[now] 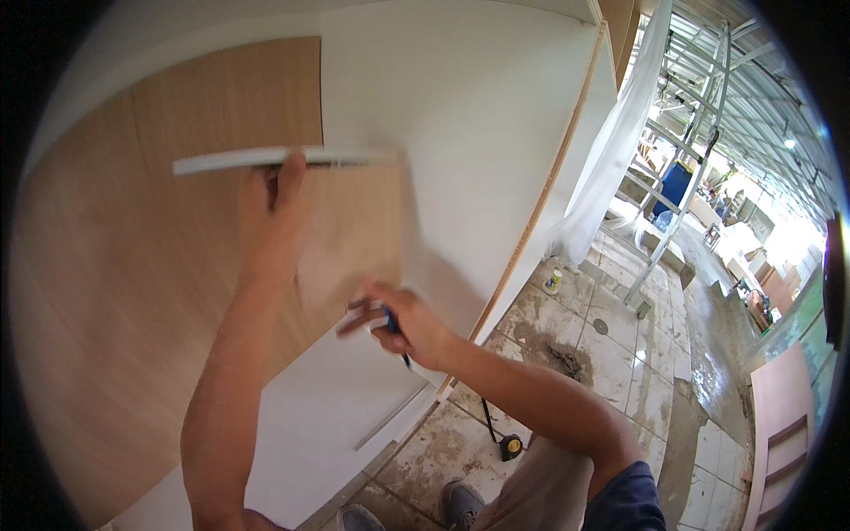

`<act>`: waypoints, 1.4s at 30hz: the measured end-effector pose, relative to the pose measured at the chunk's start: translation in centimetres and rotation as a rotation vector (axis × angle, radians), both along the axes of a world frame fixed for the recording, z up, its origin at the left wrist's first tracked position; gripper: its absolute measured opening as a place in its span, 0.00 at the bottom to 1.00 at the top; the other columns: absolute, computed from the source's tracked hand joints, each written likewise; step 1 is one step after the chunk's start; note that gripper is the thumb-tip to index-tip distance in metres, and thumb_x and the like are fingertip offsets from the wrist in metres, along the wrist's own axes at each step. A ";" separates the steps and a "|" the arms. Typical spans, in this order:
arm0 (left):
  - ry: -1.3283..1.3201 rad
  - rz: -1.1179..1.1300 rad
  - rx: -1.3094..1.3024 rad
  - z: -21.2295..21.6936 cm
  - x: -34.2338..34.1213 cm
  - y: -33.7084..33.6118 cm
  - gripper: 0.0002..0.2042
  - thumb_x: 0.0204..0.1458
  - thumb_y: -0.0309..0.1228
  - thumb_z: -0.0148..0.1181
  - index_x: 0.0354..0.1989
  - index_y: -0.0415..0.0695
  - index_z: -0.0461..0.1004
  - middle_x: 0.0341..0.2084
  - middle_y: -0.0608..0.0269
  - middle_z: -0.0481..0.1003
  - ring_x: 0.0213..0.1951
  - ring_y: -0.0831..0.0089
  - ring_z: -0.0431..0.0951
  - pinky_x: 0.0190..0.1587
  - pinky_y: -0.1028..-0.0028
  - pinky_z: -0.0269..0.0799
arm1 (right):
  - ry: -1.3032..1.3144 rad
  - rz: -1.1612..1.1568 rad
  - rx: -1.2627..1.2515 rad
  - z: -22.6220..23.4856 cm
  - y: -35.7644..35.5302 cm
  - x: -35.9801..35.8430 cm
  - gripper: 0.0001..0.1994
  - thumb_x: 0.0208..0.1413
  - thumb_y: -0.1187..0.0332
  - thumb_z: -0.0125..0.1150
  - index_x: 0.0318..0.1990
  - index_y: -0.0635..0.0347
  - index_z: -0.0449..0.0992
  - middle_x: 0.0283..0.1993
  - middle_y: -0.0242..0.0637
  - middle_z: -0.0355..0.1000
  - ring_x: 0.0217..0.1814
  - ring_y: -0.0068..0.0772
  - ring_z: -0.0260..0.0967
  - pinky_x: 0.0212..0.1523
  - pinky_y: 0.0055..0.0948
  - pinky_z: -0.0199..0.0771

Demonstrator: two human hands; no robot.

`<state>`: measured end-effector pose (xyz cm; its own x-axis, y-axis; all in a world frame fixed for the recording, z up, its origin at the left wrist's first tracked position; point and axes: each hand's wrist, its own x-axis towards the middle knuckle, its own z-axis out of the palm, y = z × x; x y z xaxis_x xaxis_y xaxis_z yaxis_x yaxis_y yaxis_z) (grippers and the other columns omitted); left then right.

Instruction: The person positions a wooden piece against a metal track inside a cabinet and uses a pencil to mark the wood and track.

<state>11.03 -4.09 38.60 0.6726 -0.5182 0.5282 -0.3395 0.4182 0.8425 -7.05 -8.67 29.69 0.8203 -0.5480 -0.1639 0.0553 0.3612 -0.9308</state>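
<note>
My left hand (282, 199) reaches up in front of the wood-grain panel (115, 239), its fingers closed round a long pale strip (212, 162). The strip lies nearly level, its right part showing dark slots. Blur hides whether the strip touches the panel. Lower and to the right, my right hand (409, 327) is closed on a slender blue-and-black tool (392, 320); its kind is unclear. Some of those fingers stretch out toward the wood-grain surface and are smeared by motion. A white panel (496, 133) stands upright to the right of both hands.
A thin rail (390, 416) lies along the white surface below. On the dirty tiled floor are a black-and-yellow tape measure (511, 447) and a small tub (553, 281). A metal ladder (682, 186), plastic sheeting (611, 168) and a framed board (784, 425) stand at the right.
</note>
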 end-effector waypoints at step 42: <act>-0.733 -0.919 1.576 -38.5 20.2 8.4 0.23 0.55 0.47 0.62 0.46 0.39 0.79 0.40 0.48 0.81 0.43 0.55 0.81 0.48 0.58 0.72 | 0.833 0.628 -1.017 -5.0 -1.8 -2.8 0.21 0.65 0.51 0.60 0.40 0.65 0.79 0.32 0.42 0.79 0.35 0.37 0.76 0.38 0.35 0.73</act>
